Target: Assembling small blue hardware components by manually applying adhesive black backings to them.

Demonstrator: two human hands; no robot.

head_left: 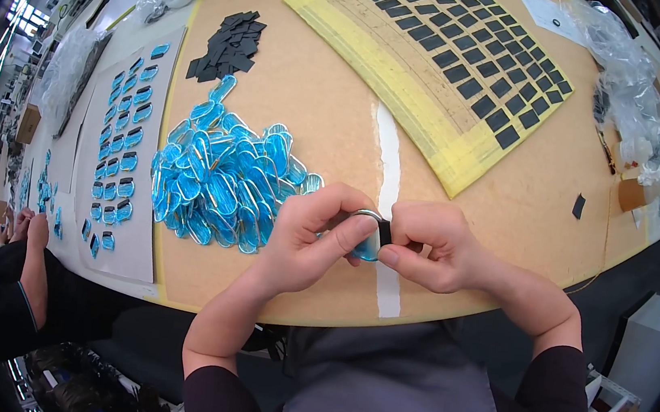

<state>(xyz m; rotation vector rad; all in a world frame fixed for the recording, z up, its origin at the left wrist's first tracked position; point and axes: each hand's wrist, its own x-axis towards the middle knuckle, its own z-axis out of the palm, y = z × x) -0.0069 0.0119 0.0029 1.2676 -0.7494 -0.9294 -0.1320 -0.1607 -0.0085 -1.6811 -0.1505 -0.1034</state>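
My left hand [317,233] pinches a blue oval piece [369,245] with a pale rim, like those in the pile. At its right end, my right hand [433,246] grips a small black strip [385,232] that touches the piece; the fingertips partly hide how the two meet. Both hands are held together above the near edge of the table. Just left of them lies a large heap of blue oval pieces [223,178] with light edges. Behind the heap is a loose pile of black rectangular pieces [230,44].
A yellow-edged board [434,149] carries rows of black rectangles at the back right. On the left, a grey sheet [140,225] holds rows of blue pieces with black ends. Plastic bags [628,93] lie far right. Another person's hands [30,227] work at far left.
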